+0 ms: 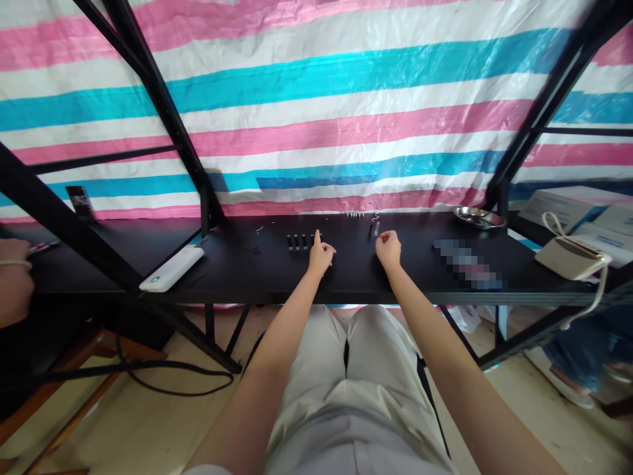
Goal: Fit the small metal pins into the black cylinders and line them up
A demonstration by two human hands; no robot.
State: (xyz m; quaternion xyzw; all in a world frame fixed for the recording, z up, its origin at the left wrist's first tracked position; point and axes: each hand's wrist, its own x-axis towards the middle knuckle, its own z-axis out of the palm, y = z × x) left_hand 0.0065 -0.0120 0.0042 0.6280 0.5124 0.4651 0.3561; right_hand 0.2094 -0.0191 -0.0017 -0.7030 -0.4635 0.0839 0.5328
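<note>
My left hand rests on the black table, fingers curled, its index finger touching the end of a row of small dark upright pieces. My right hand lies on the table as a loose fist just in front of two small dark and silvery parts. Nothing shows inside either hand. A line of tiny pale pins and a small wire lie at the table's far edge.
A white power bank lies at the table's left, a metal dish at the far right. A white device with a cable and boxes sit to the right. Black frame bars cross overhead. Another person's hand is at left.
</note>
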